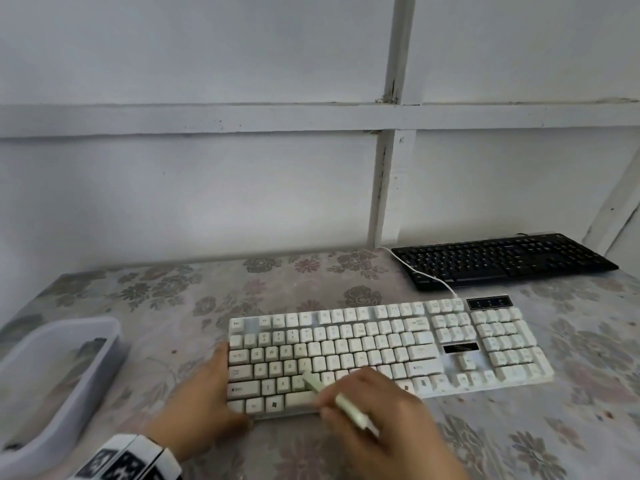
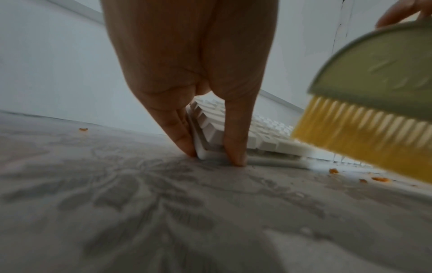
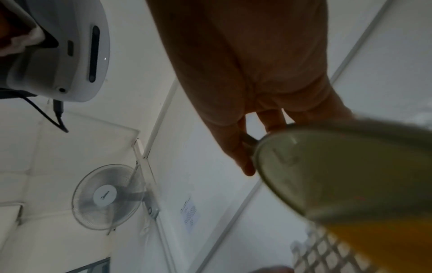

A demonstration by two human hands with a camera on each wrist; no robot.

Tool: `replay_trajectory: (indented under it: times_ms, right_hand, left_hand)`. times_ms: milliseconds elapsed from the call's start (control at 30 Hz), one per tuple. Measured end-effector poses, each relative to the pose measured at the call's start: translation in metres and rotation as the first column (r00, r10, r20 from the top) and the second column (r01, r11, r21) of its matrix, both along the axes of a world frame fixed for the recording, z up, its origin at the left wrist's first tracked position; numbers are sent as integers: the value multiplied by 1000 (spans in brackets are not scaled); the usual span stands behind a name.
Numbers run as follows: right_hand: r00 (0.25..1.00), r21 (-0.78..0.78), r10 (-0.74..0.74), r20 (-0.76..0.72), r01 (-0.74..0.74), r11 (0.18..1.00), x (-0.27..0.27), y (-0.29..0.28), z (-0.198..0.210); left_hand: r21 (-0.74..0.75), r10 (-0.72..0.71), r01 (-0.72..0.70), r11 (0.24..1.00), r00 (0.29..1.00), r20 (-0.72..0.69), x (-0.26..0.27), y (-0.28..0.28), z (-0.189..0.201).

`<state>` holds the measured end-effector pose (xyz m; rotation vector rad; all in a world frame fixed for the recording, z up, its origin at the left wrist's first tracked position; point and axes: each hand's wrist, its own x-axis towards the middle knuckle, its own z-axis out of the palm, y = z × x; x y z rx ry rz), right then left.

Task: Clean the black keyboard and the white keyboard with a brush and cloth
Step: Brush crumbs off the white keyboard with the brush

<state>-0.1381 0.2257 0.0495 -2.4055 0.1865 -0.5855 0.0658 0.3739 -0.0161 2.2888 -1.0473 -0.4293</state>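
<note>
1. Firstly, right hand [image 1: 374, 407]: fingers curled round the handle of the brush [image 1: 332, 398], gripping it. It sits at the near edge of the white keyboard, right of the left hand. In the right wrist view the fingers [image 3: 236, 147] close on the brush's pale green back.
2. Brush: pale green body with yellow bristles [image 2: 364, 140], held slanted. Its far tip lies over the lower-left key rows in the head view; in the left wrist view the bristles hang just over the keyboard's near edge. Whether they touch the keys cannot be told, as that part is blurred.
3. Left hand [image 1: 211, 400]: placed against the near-left corner of the white keyboard. Thumb and a finger [image 2: 182, 134] are straight, tips down on the table, bracketing the corner, one on each side. It braces the keyboard without curling round it. A marked white band sits at the wrist.
4. White keyboard [image 1: 415, 344]: flat on the table, near centre, running left to right. Its white cable leads away to the far side, across the black keyboard's left end.
5. Black keyboard [image 1: 502, 261]: flat on the table, far right, just beyond the white one and apart from both hands.
6. Crumbs [image 2: 379, 179]: small orange bits on the table by the white keyboard's near edge.
7. Tray [image 1: 20, 445]: translucent plastic, near left, well apart from the keyboards.
8. Table [image 1: 156, 306]: covered with a grey floral cloth.
9. Wall [image 1: 207, 185]: pale, with painted battens, behind the table.
</note>
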Motion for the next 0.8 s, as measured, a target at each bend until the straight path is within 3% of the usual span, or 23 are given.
replay_trajectory:
  times_ms: [133, 333, 567, 800]
  right_hand:
    - [998, -265, 49, -45, -60, 963, -1, 2, -3]
    - [992, -420, -15, -127, -40, 907, -11, 3, 16]
    - [983, -453, -63, -174, -22, 891, -15, -4, 15]
    - [995, -277, 68, 68, -46, 960, -14, -7, 3]
  left_hand:
    - [-48, -5, 2, 999, 999, -51, -7, -3, 6]
    - [28, 39, -37, 999, 998, -49, -1, -1, -1]
    - [32, 39, -38, 999, 999, -32, -4, -3, 0]
    - [27, 35, -34, 999, 998, -54, -2, -3, 1]
